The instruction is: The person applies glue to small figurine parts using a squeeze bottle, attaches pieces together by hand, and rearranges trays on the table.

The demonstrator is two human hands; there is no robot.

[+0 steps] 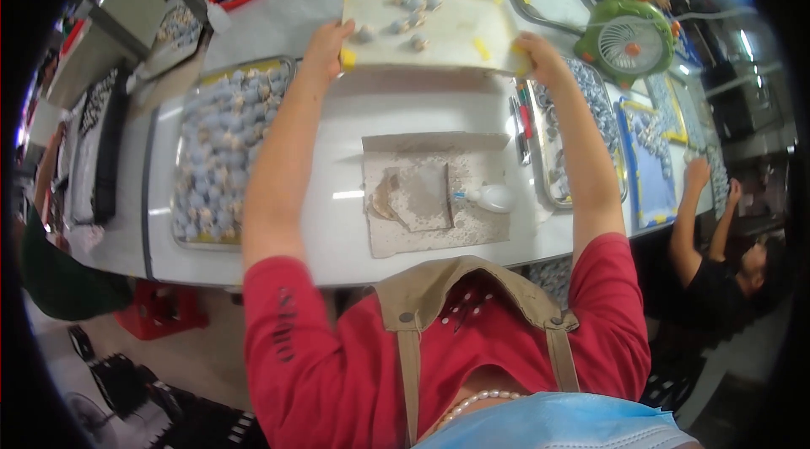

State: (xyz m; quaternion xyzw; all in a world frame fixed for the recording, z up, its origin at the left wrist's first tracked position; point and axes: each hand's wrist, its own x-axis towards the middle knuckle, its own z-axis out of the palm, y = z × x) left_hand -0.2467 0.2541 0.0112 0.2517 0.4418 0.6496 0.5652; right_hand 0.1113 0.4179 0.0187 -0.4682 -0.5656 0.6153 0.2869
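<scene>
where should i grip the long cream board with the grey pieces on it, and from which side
Probably best by the two short ends of the cream board, one hand from each side, as the left hand and right hand hold it. It is long and flat, with round grey pieces on top, so supporting both ends should help keep it level.

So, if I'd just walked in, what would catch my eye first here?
Probably the pale board with yellow patches, gripped at its ends by the left hand and right hand, with a few grey-blue pieces on it. Next, perhaps, the green fan right of the right hand, and the tray crowded with similar pieces, left of the left forearm.
</scene>
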